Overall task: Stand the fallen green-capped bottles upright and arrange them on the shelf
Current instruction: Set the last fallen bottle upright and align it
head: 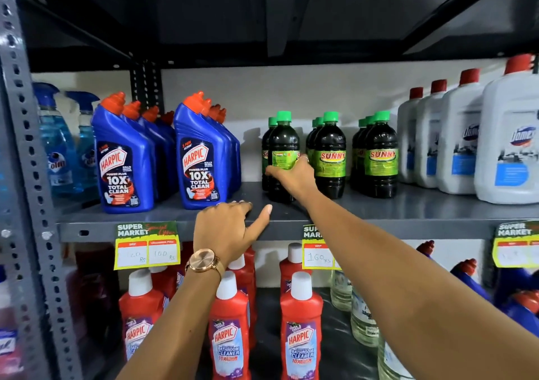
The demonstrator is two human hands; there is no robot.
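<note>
Dark bottles with green caps and green SUNNY labels stand upright in three rows on the grey middle shelf [408, 209]. My right hand [291, 177] grips the front bottle of the left row [283, 143] around its label; that label is turned sideways. The middle row's front bottle [330, 152] and the right row's front bottle [380, 152] face forward. My left hand [230, 228], with a watch on the wrist, rests on the shelf's front edge with fingers curled and thumb out, holding nothing.
Blue Harpic bottles [201, 158] stand left of the green-capped rows, with blue spray bottles [58, 146] beyond them. White Domex jugs [510, 146] stand at the right. Red Harpic bottles [300, 330] fill the shelf below. Price tags [147, 245] hang on the shelf edge.
</note>
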